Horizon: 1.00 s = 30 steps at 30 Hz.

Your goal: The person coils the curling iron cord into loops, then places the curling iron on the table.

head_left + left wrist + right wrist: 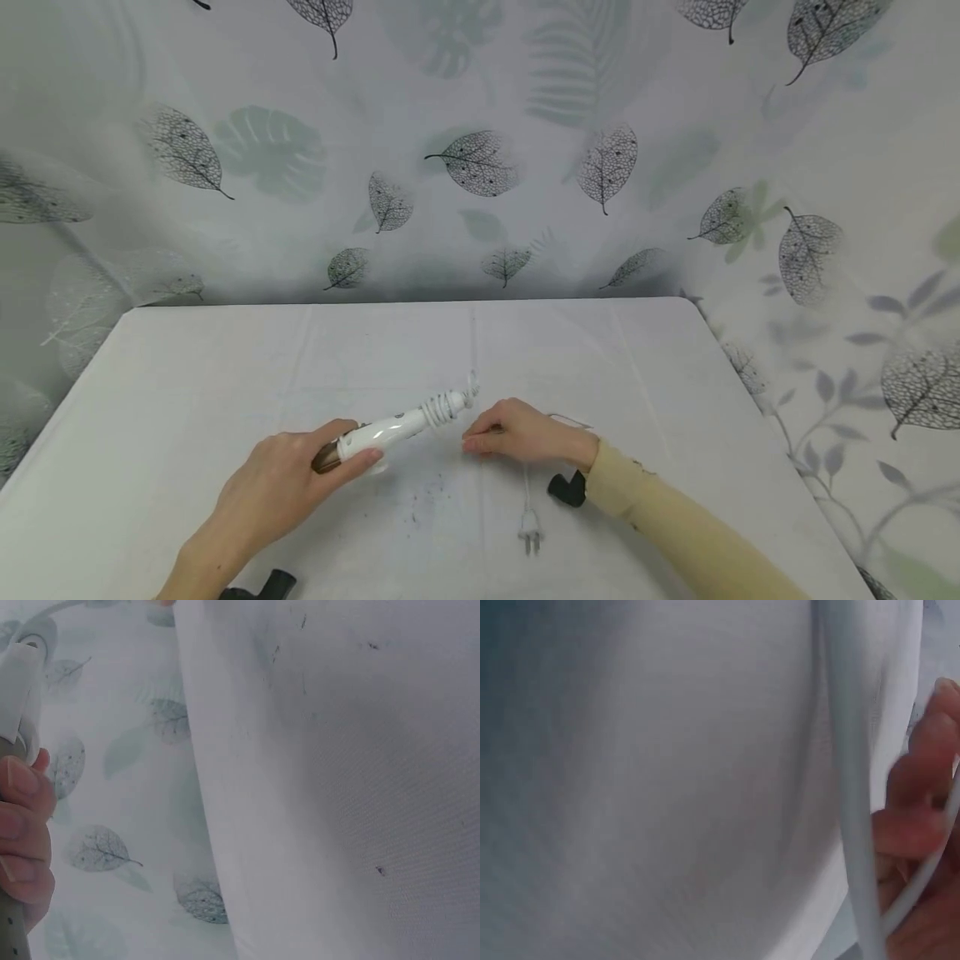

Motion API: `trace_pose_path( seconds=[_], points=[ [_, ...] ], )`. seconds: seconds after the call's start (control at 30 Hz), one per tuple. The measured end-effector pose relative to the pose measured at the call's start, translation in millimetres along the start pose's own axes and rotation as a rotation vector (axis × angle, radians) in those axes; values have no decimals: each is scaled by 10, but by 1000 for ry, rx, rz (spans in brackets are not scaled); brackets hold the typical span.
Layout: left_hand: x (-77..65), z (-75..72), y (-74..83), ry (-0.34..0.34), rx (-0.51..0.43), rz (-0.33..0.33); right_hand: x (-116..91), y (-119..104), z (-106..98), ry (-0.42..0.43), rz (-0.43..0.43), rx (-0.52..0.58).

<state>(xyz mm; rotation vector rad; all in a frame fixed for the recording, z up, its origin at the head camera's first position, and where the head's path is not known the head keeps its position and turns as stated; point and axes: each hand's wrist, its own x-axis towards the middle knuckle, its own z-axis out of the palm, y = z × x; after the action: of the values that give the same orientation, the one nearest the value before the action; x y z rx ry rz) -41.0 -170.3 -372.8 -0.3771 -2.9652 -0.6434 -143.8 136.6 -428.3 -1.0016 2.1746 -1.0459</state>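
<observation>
My left hand (281,475) grips a white hair styling iron (390,429) by its brownish end, with the white part pointing up and right. White cord (438,409) is wound in several turns around the handle. In the left wrist view, curled fingers (22,832) wrap the grey-brown section, which has small dark dots. To the right of the handle's tip, my right hand (525,433) pinches the cord. A two-pin plug (529,533) on the cord is below that hand. The right wrist view shows cord (851,780) running past the bent fingers (922,765), close up and blurred.
A white-covered table (225,358) lies under both hands, with faint creases and small dark marks (427,500) near the middle. Behind and to the right hang leaf-patterned sheets (480,167). Black pieces (567,489) show at both wrists.
</observation>
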Motion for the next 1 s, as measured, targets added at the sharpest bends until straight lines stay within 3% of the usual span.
trace_pose_path(
  seconds=[0.37,0.63,0.77,1.0],
  points=[
    [-36,-20,49,-15,-8,31,78,9,-79,98,19,-36],
    [-58,-32,63,-58,-35,32,161,-23,-93,225,94,-210],
    [-70,-20,66,-89,-48,59,180,-58,-108,251,57,-232],
    [-69,22,62,-165,-76,88,184,-106,-145,308,-8,-387]
  ],
)
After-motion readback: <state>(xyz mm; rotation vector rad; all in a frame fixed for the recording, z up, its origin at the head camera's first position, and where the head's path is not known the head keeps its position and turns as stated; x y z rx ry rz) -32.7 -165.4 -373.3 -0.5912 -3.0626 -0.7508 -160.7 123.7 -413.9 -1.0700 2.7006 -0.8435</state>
